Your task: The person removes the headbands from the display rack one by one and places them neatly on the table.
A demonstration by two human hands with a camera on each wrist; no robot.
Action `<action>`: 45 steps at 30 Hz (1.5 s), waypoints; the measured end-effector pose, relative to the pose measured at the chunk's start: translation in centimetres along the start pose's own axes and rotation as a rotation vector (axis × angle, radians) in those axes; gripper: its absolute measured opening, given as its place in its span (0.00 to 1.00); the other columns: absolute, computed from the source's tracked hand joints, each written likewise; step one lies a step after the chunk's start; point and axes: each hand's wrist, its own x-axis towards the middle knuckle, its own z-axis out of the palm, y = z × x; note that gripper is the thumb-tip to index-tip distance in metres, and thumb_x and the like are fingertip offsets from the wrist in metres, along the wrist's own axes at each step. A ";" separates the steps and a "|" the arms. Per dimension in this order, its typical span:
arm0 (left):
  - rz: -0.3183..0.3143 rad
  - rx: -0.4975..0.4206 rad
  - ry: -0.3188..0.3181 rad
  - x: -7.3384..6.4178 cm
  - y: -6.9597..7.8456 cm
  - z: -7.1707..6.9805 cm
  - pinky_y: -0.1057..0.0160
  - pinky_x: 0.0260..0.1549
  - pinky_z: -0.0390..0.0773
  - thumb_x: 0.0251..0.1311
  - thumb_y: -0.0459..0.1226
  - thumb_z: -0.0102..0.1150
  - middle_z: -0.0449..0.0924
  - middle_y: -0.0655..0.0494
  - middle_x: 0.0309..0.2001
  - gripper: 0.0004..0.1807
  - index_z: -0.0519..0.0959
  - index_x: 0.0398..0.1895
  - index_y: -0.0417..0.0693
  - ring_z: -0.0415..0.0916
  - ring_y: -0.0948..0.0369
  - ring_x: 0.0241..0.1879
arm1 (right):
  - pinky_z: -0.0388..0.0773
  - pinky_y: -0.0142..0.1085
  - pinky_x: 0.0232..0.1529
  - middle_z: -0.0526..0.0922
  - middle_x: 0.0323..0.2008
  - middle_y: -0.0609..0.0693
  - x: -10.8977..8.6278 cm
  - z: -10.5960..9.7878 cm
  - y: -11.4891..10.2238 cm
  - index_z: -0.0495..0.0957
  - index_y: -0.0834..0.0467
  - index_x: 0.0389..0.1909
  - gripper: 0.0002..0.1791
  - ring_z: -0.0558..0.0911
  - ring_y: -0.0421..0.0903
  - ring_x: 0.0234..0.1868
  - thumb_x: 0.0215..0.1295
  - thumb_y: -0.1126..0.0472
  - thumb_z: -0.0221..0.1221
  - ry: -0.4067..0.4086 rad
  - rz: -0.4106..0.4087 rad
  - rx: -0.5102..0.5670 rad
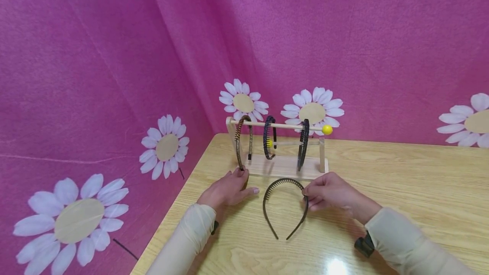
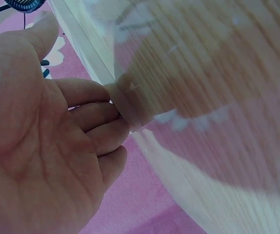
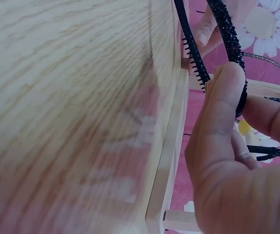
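My right hand (image 1: 336,194) pinches a dark, sparkly toothed headband (image 1: 283,180) by its right side, thumb against fingers. In the head view its arch points away from me and both ends point toward me. The right wrist view shows the headband's beaded black surface (image 3: 230,39) and its row of teeth. My left hand (image 1: 227,190) lies at the front left of a wooden headband stand (image 1: 282,166), fingers extended. In the left wrist view its fingertips touch a wooden edge. A brown glittery headband (image 1: 237,139) hangs on the upper rod just beyond that hand.
A dark blue headband (image 1: 266,139) and a black headband (image 1: 304,143) also hang on the upper rod, which ends in a yellow ball (image 1: 327,130). A lower rod carries another yellow ball (image 1: 269,143). Pink flowered cloth (image 1: 344,54) stands behind the wooden table (image 1: 412,181).
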 end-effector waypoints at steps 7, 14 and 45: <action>-0.020 -0.006 -0.007 -0.1 0.1 0.0 0.50 0.73 0.52 0.72 0.62 0.44 0.49 0.36 0.77 0.46 0.53 0.79 0.40 0.49 0.45 0.76 | 0.86 0.35 0.32 0.83 0.26 0.54 0.1 -0.2 0.1 0.78 0.82 0.45 0.14 0.83 0.41 0.24 0.69 0.71 0.56 0.004 0.032 0.007; -0.038 -0.024 -0.004 -0.2 0.1 -0.1 0.49 0.73 0.54 0.71 0.64 0.45 0.49 0.39 0.78 0.47 0.52 0.80 0.41 0.49 0.43 0.76 | 0.86 0.36 0.31 0.82 0.25 0.55 0.3 -0.1 0.3 0.79 0.81 0.44 0.13 0.83 0.42 0.23 0.68 0.71 0.56 0.047 0.068 0.007; -0.012 -0.026 0.021 0.0 0.0 0.2 0.47 0.71 0.58 0.70 0.64 0.46 0.52 0.38 0.77 0.47 0.54 0.79 0.41 0.51 0.41 0.74 | 0.86 0.41 0.26 0.82 0.19 0.56 0.5 0.2 0.8 0.83 0.69 0.28 0.06 0.84 0.47 0.22 0.64 0.71 0.61 0.164 0.062 -0.350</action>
